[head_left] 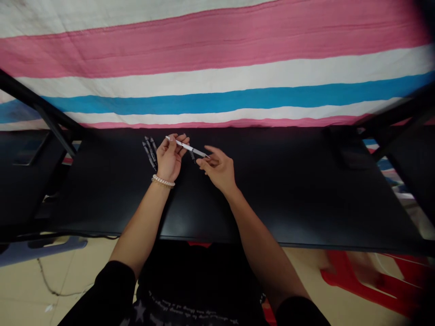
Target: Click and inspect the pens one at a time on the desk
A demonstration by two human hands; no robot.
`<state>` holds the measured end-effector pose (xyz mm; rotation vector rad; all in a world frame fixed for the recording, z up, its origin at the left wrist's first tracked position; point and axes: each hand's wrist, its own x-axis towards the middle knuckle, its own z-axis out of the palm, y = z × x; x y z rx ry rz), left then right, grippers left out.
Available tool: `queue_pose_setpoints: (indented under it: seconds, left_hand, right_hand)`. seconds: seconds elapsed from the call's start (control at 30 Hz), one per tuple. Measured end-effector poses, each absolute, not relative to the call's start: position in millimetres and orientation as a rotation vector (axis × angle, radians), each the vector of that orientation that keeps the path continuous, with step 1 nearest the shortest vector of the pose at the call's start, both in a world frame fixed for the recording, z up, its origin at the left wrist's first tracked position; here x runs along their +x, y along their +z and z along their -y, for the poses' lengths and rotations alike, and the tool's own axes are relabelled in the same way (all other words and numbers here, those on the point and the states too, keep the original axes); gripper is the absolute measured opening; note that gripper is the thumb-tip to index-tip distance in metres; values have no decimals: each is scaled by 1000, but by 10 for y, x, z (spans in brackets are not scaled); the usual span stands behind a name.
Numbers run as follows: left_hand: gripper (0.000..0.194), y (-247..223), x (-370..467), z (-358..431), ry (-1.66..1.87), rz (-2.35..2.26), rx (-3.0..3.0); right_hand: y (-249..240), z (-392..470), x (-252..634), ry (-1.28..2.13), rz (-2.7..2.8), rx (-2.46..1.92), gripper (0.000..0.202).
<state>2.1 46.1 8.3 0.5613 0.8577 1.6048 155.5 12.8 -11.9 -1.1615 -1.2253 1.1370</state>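
Observation:
My left hand (170,157) pinches a white pen (189,147) near its upper end, the thumb on top and the other fingers curled loosely underneath. The pen slants down to the right, its pointed tip toward my right hand (219,168). That hand is open, with thumb and index finger parted around the tip; whether they touch it I cannot tell. Beside my left hand lie several dark pens (149,151) with clear parts, close together on the black table (288,190). Another dark pen (192,156) lies partly hidden beneath the white one.
A pink, white and blue striped cloth (217,59) hangs along the table's far edge. Black metal frame bars (56,129) stand at the left and right. A red plastic stool (367,280) is on the floor at the lower right, and a cable (56,290) lies at the lower left.

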Motion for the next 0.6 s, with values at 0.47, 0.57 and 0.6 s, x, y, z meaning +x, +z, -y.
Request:
queue_pose_setpoints:
  seconds: [0.47, 0.57, 0.6]
  left_hand:
    - [10, 63, 28, -462, 1610, -814, 584]
    - [10, 70, 28, -459, 1604, -807, 579]
    - [10, 73, 29, -458, 1602, -805, 579]
  right_hand:
    - [-131, -114, 1534, 1037, 1220, -1121, 33]
    - [-140, -113, 1540, 1049, 1249, -1163, 36]
    - [-143, -111, 1540, 1058, 1253, -1175, 37]
